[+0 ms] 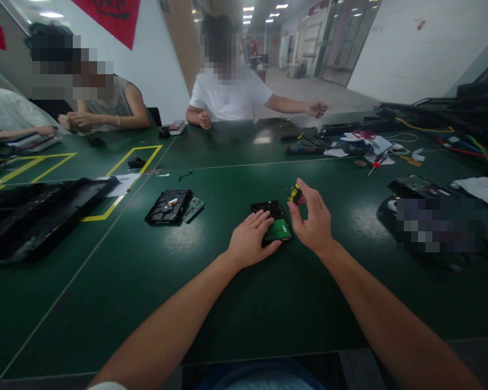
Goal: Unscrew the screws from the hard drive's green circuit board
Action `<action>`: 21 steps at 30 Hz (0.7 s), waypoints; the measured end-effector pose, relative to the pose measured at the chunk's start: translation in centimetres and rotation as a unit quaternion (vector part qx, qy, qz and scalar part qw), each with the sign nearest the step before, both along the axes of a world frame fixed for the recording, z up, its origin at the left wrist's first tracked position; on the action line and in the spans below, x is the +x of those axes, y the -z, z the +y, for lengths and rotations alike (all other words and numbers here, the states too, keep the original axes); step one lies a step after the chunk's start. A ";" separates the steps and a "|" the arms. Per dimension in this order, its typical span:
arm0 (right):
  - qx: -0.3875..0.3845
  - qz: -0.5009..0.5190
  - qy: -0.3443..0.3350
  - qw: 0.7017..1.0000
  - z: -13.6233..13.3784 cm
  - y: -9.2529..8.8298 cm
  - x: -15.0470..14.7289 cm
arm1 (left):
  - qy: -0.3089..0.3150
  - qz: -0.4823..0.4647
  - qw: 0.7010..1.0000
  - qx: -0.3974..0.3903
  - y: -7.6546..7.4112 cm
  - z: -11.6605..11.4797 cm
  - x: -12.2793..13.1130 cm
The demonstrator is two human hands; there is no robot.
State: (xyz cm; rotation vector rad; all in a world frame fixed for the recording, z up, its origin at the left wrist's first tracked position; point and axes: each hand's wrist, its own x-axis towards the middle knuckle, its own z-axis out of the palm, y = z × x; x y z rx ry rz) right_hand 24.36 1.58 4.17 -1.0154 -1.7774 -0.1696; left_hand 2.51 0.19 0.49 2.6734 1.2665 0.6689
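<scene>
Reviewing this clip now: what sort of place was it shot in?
Probably an electronics workroom: a big green table marked with yellow lines, a circuit board under the left hand, and a red screwdriver among loose parts.

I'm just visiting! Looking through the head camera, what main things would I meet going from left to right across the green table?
Long black casing → square black drive → small green circuit board → left hand → right hand → red screwdriver → white sheet.
</scene>
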 end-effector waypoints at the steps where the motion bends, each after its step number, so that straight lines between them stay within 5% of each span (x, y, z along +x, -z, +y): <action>1: -0.002 0.002 -0.003 1.000 0.0 0.1 0.0 | 0.000 0.000 1.000 0.001 0.0 0.0 0.0; 21: 0.005 0.019 0.003 1.000 0.1 -0.3 0.2 | 0.002 0.003 1.000 -0.006 -0.1 0.0 0.0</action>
